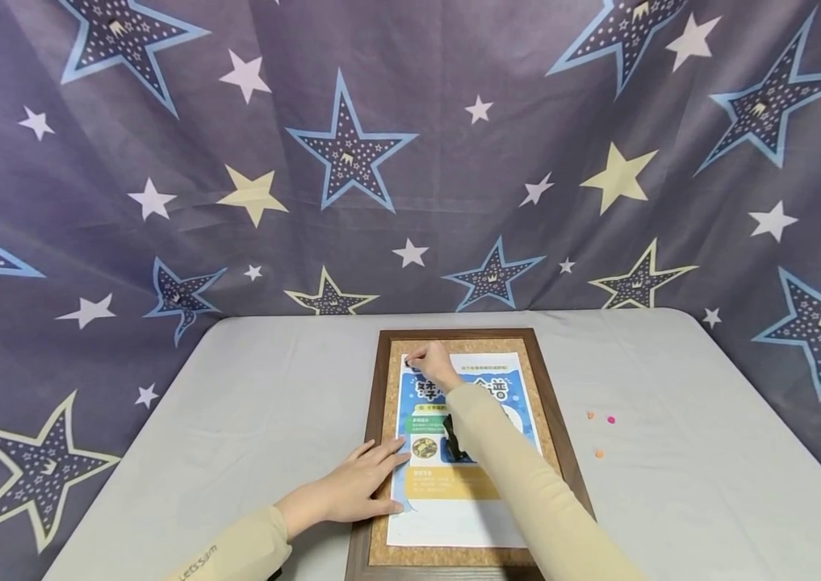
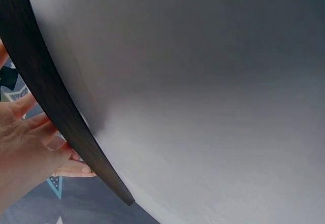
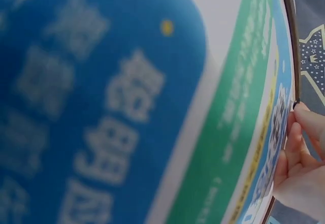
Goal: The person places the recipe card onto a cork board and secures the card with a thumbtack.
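A printed poster (image 1: 446, 528) in blue, green, yellow and white lies on a corkboard (image 1: 454, 557) with a dark wooden frame (image 1: 555, 411). At the poster's upper left corner, my right hand (image 1: 437, 365) pinches a small dark pushpin (image 3: 296, 104) between thumb and fingertip; its point is hidden. My left hand (image 1: 359, 488) rests with spread fingers across the left frame rail, fingertips on the poster's left edge. The left wrist view shows that hand (image 2: 30, 142) partly behind the frame rail (image 2: 56, 97). My right forearm covers part of the print.
Two orange pieces (image 1: 600, 453) and one magenta piece (image 1: 611, 420), all small, lie on the grey-white tablecloth (image 1: 708, 484) right of the board. A star-patterned curtain (image 1: 410, 161) hangs behind the table's far edge.
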Motion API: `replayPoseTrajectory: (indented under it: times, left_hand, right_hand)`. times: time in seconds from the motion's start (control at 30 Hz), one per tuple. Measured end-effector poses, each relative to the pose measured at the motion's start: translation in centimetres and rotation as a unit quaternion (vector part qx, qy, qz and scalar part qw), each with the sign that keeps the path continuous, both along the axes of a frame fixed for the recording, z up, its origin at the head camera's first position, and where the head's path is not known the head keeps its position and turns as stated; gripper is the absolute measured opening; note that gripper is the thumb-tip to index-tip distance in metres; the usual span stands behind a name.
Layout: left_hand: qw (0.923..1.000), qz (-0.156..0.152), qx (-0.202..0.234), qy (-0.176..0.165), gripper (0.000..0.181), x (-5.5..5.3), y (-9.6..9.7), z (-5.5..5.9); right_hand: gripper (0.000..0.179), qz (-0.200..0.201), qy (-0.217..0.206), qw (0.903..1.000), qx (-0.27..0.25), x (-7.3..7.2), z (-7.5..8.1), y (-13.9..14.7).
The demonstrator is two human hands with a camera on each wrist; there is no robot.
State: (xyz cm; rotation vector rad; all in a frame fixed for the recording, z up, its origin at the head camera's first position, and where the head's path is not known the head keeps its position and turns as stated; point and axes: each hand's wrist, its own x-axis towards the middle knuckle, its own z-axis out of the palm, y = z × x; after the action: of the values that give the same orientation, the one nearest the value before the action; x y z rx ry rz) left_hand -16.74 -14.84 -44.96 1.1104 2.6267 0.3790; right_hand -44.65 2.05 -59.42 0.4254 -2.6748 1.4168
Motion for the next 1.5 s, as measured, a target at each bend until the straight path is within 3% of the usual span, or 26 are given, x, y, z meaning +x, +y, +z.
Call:
replayPoseTrajectory:
  times: [0.13,0.23,0.3,0.33,0.4,0.43,0.53,0.67,0.77,1.13,1.2,1.43,1.5]
  left_hand:
    - [1.0,0.0,-0.005,0.002,0.069,0.0,-0.1,-0.2]
    - [1.0,0.002,-0.007,0.004,0.07,-0.1,-0.1,-0.3]
    - [1.0,0.002,-0.006,0.006,0.07,-0.1,-0.1,-0.3]
    - [1.0,0.002,-0.005,0.008,0.07,-0.1,-0.1,-0.3]
    - [0.9999,0.002,-0.003,0.01,0.069,-0.1,-0.1,-0.3]
    - [0.9999,0.001,-0.002,0.01,0.069,-0.1,0.0,-0.2]
    - [0.9999,0.0,0.002,0.012,0.068,-0.1,0.0,-0.1]
    - [0.9999,0.0,0.003,0.015,0.068,-0.1,0.0,0.1]
    - [0.9999,0.003,0.0,0.012,0.067,-0.1,0.0,0.3]
    - [1.0,0.006,0.006,-0.003,0.068,0.1,0.0,0.3]
    - [1.0,0.006,0.006,-0.005,0.068,0.1,0.0,0.3]
    - [0.9999,0.004,0.004,-0.009,0.069,0.0,0.0,0.1]
    - [1.0,0.004,0.003,-0.006,0.069,0.1,0.0,0.0]
  right_hand:
    - [0.008,-0.003,-0.004,0.9999,-0.014,1.4,1.4,-0.1]
    - [0.007,-0.011,-0.018,0.9998,-0.003,3.3,3.6,-0.3]
    - [0.01,-0.016,-0.034,0.9992,0.009,3.7,4.3,-0.5]
    - [0.009,-0.023,-0.016,0.9995,0.018,3.5,4.0,-0.6]
    - [0.01,-0.03,-0.027,0.9987,0.031,3.0,3.6,-0.8]
    - [0.008,-0.033,-0.013,0.9988,0.035,2.6,3.0,-0.8]
    - [0.007,-0.036,0.014,0.9987,0.033,0.3,0.4,-0.8]
    - [0.011,-0.034,-0.008,0.9988,0.034,-1.1,-0.7,-0.8]
    - [0.01,-0.032,-0.018,0.9988,0.032,-0.9,-0.2,-0.8]
    - [0.008,0.008,0.055,0.9981,0.026,-0.2,-1.1,-0.3]
    - [0.012,0.028,0.031,0.9989,0.022,0.5,-0.3,0.0]
    - [0.016,0.09,0.014,0.9957,0.019,4.0,3.6,1.6]
    - [0.017,0.104,-0.02,0.9943,0.009,6.3,6.4,2.1]
